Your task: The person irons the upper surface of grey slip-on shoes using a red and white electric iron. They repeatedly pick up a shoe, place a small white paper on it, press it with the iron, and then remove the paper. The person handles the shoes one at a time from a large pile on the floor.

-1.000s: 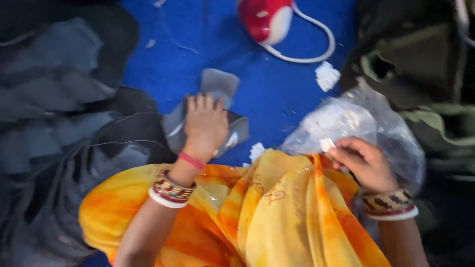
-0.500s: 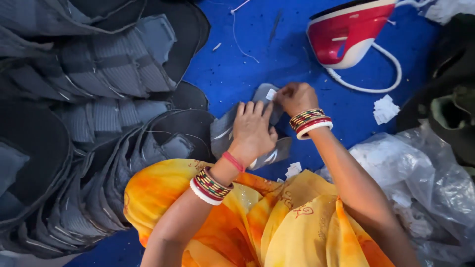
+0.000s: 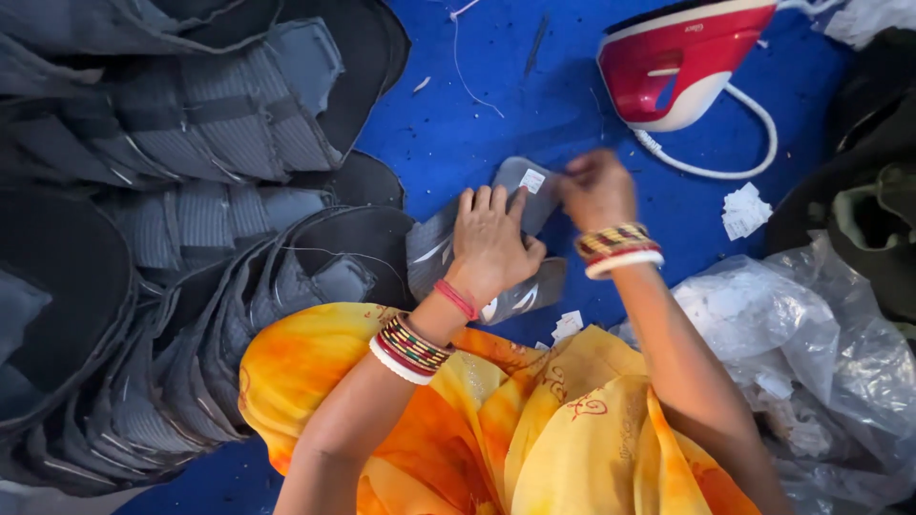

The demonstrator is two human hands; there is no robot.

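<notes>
A blue work surface (image 3: 458,143), seen from above. Nearest, orange and yellow cloth (image 3: 458,420) drapes the person's lap. Beyond it the left hand (image 3: 489,243), fingers spread flat, presses down a grey fabric piece (image 3: 434,253). The right hand (image 3: 596,189), slightly blurred, pinches at a small white label (image 3: 532,180) on the piece's far end; this looks like the labelling step, calling for a firm, precise press. Left lie stacked grey pieces (image 3: 191,143); right, a clear plastic bag (image 3: 801,353); farthest, a red and white iron (image 3: 682,62).

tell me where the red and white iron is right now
The red and white iron sits at the top right of the head view on the blue surface, beyond the right hand.
</notes>
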